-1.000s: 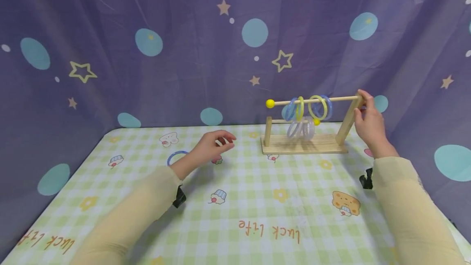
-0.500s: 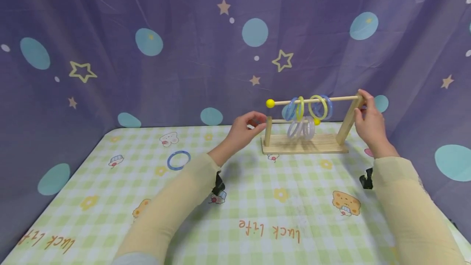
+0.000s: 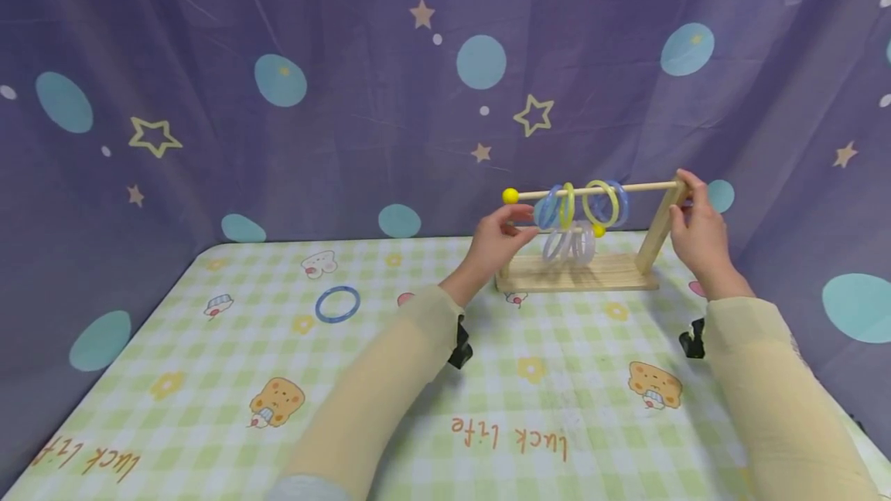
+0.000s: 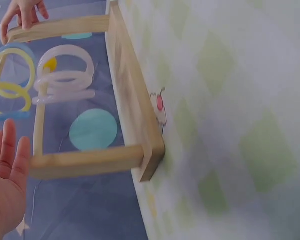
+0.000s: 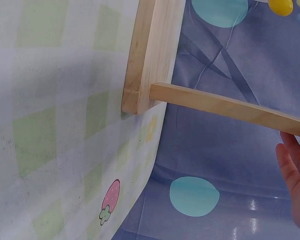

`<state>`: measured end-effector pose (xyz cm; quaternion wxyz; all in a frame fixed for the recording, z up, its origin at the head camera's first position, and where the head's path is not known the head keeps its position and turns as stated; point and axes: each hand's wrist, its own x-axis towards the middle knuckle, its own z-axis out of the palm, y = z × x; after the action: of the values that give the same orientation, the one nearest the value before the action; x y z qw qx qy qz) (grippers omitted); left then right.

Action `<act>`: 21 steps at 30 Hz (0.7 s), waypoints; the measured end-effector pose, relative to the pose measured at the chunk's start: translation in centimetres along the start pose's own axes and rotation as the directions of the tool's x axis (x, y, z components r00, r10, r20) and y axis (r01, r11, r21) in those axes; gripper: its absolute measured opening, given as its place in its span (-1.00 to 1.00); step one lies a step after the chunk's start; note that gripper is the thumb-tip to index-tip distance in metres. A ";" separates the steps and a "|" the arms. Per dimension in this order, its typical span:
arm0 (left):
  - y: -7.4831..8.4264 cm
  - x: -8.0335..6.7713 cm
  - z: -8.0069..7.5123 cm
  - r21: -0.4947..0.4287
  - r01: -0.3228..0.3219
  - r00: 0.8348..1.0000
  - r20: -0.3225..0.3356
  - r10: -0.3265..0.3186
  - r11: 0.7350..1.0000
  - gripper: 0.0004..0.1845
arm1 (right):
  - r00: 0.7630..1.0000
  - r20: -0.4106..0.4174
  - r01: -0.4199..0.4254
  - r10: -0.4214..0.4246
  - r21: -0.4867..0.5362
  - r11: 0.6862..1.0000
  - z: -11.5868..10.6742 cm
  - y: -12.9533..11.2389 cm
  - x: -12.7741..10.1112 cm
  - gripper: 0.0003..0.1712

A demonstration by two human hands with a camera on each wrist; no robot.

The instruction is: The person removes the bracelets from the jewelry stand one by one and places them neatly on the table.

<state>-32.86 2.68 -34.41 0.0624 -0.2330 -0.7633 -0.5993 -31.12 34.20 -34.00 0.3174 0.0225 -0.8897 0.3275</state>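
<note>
Near the counter's far edge, the right hand (image 3: 698,232) gripped the wooden rack (image 3: 578,272) while the left hand (image 3: 496,242), fingers relaxed, neared its short post; slow reaching seemed wise.

Staged play booth: starry purple backdrop (image 3: 278,138), cartoon-print checked tablecloth (image 3: 487,377)
</note>
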 end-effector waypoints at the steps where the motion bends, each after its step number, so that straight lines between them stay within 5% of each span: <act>1: 0.0 0.1 0.3 0.000 0.014 1.000 -0.001 -0.014 1.000 -0.65 | 1.000 0.002 -0.002 0.002 -0.002 1.000 0.0 0.0 0.0 -0.36; 21: 0.8 1.4 3.1 -0.111 0.033 0.998 -0.053 -0.039 0.993 -0.73 | 1.000 -0.005 -0.005 0.004 -0.003 1.000 0.1 0.1 0.0 -0.36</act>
<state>-33.22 6.17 -34.02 0.0598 -0.2056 -0.7311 -0.6478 -31.20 34.24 -34.10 0.3188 0.0192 -0.8895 0.3267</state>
